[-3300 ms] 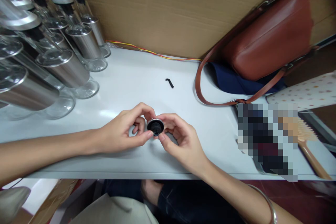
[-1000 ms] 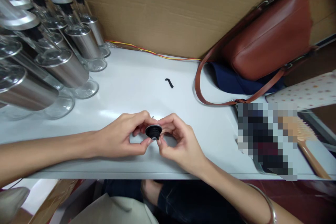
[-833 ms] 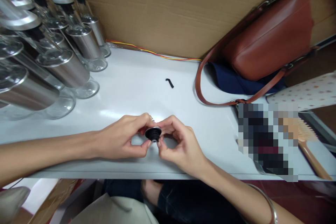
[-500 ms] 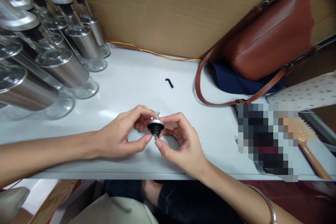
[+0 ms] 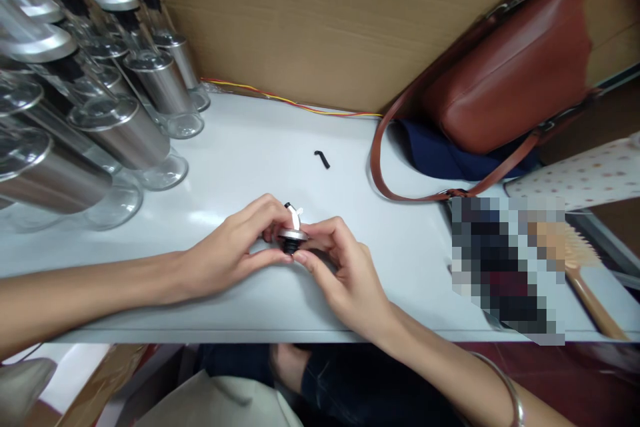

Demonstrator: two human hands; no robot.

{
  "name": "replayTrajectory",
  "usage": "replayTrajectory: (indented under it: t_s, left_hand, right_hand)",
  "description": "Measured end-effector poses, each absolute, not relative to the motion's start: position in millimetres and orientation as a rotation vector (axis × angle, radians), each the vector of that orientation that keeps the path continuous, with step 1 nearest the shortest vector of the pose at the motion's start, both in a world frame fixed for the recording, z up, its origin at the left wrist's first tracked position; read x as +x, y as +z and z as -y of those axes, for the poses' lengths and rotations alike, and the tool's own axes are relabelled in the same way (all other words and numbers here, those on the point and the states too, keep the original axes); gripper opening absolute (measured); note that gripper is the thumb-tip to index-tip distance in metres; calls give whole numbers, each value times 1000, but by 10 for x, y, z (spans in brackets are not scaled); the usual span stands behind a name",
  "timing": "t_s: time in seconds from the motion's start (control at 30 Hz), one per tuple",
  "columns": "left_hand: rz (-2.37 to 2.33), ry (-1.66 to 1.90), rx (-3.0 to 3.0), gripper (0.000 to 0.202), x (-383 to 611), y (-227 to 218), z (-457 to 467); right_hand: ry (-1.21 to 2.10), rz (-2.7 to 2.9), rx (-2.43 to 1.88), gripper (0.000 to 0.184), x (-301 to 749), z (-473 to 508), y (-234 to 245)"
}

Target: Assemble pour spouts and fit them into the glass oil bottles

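Between my fingertips, just above the front of the white table [image 5: 240, 167], is a bottle pourer [image 5: 293, 235] with a silver disc, a ribbed black stopper below and a silver spout on top. My left hand [image 5: 245, 243] pinches it from the left, thumb at the stopper and fingers by the spout. From the right, my right hand [image 5: 345, 270] grips it between thumb and fingers. The fingers cover part of the stopper. Farther back on the table lies a small bent black piece [image 5: 322, 159], touched by neither hand.
Several glass bottles with steel sleeves [image 5: 123, 127] and silver pourers crowd the left. A brown leather bag [image 5: 510, 73] rests at the right on dark blue cloth [image 5: 435, 157]. Near it are a hairbrush [image 5: 590, 293] and a blurred-out patch. Cardboard [image 5: 300, 20] stands behind a thin red-yellow wire [image 5: 285, 100].
The pourer has tipped more upright, and its spout and a black tip now show above the disc. Both my hands keep their grip, with the thumbs closer together beneath it.
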State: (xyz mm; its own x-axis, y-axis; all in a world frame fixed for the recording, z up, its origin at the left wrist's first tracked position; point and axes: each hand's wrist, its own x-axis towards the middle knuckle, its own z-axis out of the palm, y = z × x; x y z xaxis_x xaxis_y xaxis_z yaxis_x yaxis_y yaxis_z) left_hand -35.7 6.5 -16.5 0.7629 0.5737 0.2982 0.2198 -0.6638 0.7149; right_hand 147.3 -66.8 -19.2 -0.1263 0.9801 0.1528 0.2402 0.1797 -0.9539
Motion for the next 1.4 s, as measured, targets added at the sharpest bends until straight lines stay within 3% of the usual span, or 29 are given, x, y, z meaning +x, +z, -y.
replayTrajectory:
  t_s: [0.37, 0.53, 0.7, 0.93, 1.2, 1.4]
  left_hand:
    - [-562, 729, 1870, 16, -361, -192, -52]
    - [-623, 761, 1579, 23, -337, -163, -73]
    - [-654, 756, 1625, 25, -343, -130, -73]
    - [-656, 753, 1617, 27, -341, -142, -88]
    - [-617, 733, 1678, 28, -365, -149, -102]
    - [-586, 703, 1842, 25, -372, -158, -108]
  right_hand:
    - [432, 1815, -1329, 21, 1435, 685, -188]
    - [182, 1849, -1546, 14, 1618, 486, -60]
    - [112, 1802, -2001, 14, 1810, 72, 95]
    - [76, 1768, -2173, 21, 1792, -253, 47]
    - [69, 1777, -2121, 19, 1765, -334, 15]
    - [215, 1778, -1858, 14, 1677, 129, -19]
